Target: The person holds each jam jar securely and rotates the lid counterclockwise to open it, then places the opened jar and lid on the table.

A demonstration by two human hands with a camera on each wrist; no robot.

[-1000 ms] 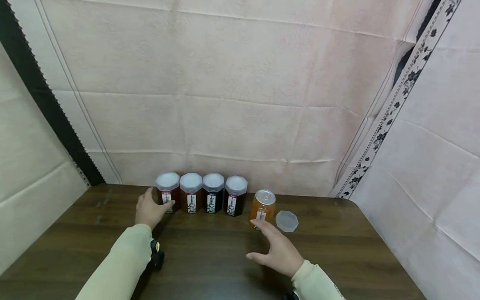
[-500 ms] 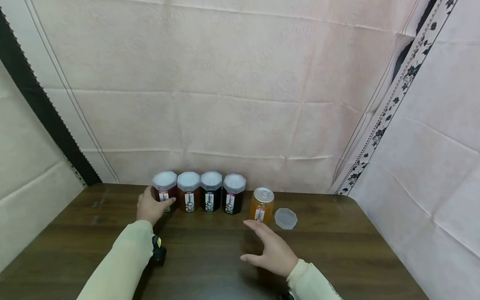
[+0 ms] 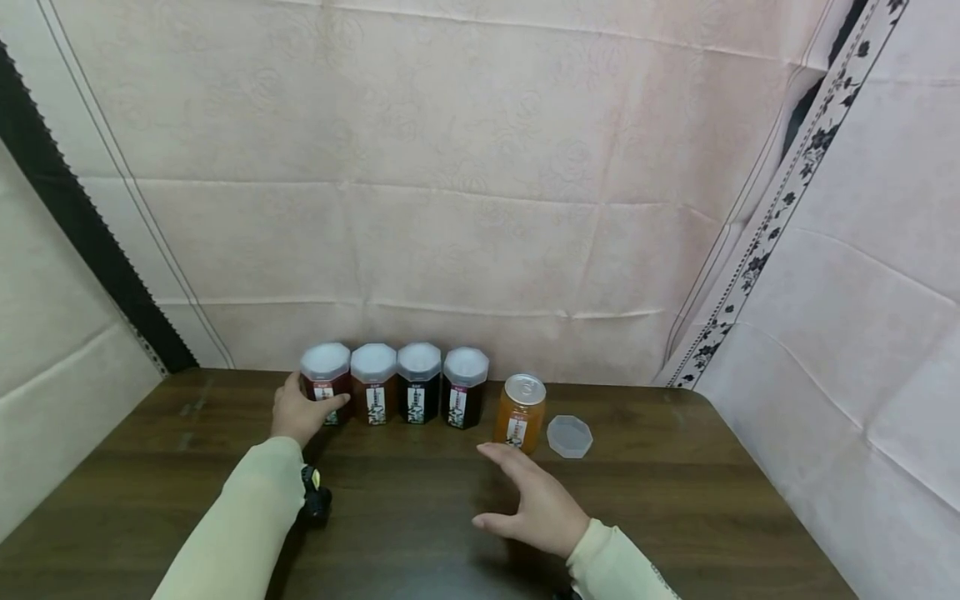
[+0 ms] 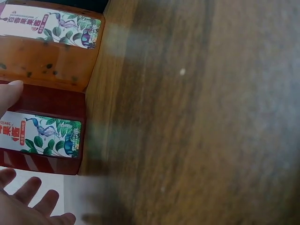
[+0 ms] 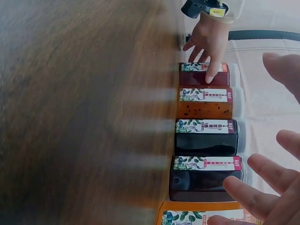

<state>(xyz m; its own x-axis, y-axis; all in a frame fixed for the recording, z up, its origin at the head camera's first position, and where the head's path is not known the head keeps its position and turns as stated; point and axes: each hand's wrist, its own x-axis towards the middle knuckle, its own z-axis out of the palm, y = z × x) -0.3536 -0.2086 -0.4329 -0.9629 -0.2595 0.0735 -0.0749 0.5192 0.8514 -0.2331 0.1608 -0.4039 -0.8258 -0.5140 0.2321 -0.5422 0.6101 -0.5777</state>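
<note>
Around the dark red jam jar (image 3: 331,390) at the row's left end is my left hand (image 3: 302,410). Its thumb (image 4: 11,93) lies across the front of the jar, and its fingers (image 4: 32,187) are spread along the far side with a gap showing in the left wrist view. My right hand (image 3: 536,504) hovers over the table, thumb and fingers apart, holding nothing. Just beyond its fingertips stands an orange jam jar (image 3: 519,417) with a metal pull-tab top and no plastic lid. An octagonal translucent lid (image 3: 569,437) lies to that jar's right.
Beside the red jar stand an orange-brown jar with dark seeds (image 5: 204,110) and two dark jars (image 3: 418,400) (image 3: 462,404), all with white lids. The wooden table (image 3: 390,517) meets pale cloth walls (image 3: 450,208) at the back and sides.
My right hand has drawn slightly left and back from the orange jar. My left hand stays at the red jar. The head view has shifted a little.
</note>
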